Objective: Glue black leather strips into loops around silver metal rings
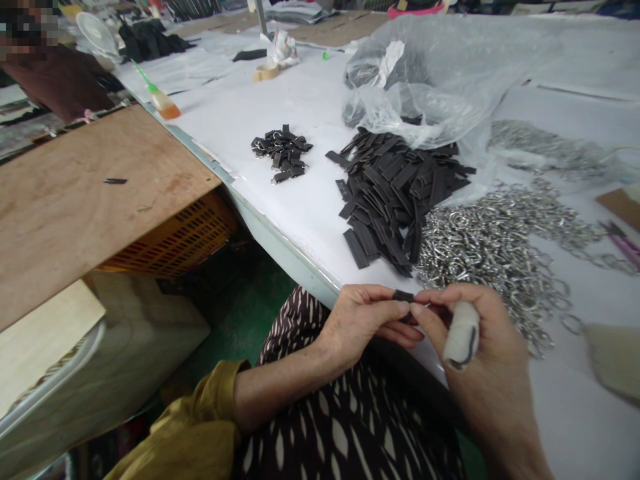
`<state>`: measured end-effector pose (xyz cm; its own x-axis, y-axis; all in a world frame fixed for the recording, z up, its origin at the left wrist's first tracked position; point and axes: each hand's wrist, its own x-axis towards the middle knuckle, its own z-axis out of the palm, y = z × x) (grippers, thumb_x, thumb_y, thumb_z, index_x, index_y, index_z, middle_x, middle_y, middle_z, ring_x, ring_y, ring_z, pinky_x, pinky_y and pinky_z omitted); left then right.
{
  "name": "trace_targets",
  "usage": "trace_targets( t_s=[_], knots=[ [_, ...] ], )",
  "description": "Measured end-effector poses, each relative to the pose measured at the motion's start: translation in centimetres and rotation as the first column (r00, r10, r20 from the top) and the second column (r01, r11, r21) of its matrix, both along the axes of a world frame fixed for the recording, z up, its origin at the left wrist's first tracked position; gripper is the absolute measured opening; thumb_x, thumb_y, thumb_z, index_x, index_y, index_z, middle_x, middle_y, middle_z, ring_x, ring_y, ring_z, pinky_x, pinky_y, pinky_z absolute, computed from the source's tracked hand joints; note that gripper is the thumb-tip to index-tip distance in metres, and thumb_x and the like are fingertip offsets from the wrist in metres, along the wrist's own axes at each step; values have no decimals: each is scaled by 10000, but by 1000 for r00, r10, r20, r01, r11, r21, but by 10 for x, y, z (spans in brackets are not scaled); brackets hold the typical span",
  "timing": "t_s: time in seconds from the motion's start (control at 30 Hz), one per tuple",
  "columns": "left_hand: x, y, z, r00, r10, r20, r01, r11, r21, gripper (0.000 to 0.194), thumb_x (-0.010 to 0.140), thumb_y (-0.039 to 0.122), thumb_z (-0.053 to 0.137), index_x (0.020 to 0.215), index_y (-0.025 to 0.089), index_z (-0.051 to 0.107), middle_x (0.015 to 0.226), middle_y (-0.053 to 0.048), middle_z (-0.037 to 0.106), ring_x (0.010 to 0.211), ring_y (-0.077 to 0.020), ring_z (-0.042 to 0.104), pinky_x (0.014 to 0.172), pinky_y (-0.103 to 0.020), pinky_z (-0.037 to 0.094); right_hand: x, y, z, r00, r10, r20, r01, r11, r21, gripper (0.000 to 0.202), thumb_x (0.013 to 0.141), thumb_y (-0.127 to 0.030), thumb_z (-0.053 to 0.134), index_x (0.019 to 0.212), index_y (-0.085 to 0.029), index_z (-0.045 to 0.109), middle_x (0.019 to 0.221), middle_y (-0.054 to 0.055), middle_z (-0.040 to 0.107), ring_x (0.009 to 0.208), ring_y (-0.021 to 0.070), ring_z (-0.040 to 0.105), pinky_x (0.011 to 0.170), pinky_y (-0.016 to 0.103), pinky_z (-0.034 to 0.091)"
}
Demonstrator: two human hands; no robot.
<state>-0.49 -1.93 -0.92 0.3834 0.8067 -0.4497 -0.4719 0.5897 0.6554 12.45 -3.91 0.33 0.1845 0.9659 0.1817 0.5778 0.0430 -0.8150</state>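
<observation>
My left hand pinches a small black fabric strip between thumb and fingers, just off the table's front edge above my lap. The fingertips of my right hand are closed at the strip's right end; a metal ring between them cannot be made out. One right finger wears a whitish wrap. Just beyond my hands lies a heap of flat black strips. Silver metal rings are piled to its right. Farther left sits a small cluster of black strips looped with metal rings.
Clear plastic bags lie behind the heaps. A bottle with orange liquid and a tape roll stand farther back. At left are a wooden board, an orange crate and a person. Pink-handled scissors lie far right.
</observation>
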Motion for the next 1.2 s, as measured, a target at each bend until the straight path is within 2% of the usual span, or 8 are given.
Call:
trace_targets(
  t_s=[0.5,0.8,1.2],
  knots=[
    [2,-1,1,1000,-22,-20,23,1000,20,217,663,284,698,698,80,632,628,-50,635,574,-132,638,578,-217,529,1,0,1,1000,-12,12,12,1000,-20,194,764,-350,629,868,-228,519,848,-1,646,707,144,618,575,247,488],
    [2,-3,-7,999,-14,33,13,999,30,157,712,226,650,744,73,645,654,-60,651,574,-130,649,582,-212,540,3,-1,0,1000,-2,12,3,999,-49,197,769,-363,622,876,-235,517,855,-1,645,724,153,614,587,257,484],
    [4,-4,-7,998,12,60,-13,1000,4,171,703,218,673,780,66,663,676,-70,670,569,-129,652,589,-212,544,3,-1,-2,999,-2,50,4,999,-52,201,769,-369,623,883,-244,514,855,-15,645,707,131,612,564,221,475]
  ],
)
